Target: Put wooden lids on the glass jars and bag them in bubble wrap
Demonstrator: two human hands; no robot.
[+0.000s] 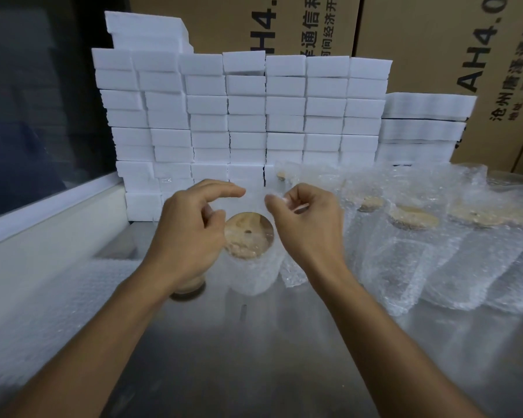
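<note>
- A person's two hands work over a lidded glass jar (249, 260) standing upright in a bubble wrap bag (254, 276) on the steel desk (254, 357), the round wooden lid (248, 235) showing through the bag's open mouth.
- The left hand (187, 233) hovers at the bag's left edge with fingers loosely curved and thumb apart; whether it grips the film cannot be told.
- The right hand (305, 224) has its fingers curled, pinching the bag's clear upper edge between thumb and forefinger.
- Already bagged jars (411, 233) lie in a row to the right; stacked white foam blocks (245, 116) and cardboard cartons (435, 40) stand behind.
- The step appears to be closing the bag: best done by drawing both edges up evenly above the lid, keeping the jar upright and the lid seated, then folding the slack flat.
- Uneven pulling could tip the jar on the smooth steel.
</note>
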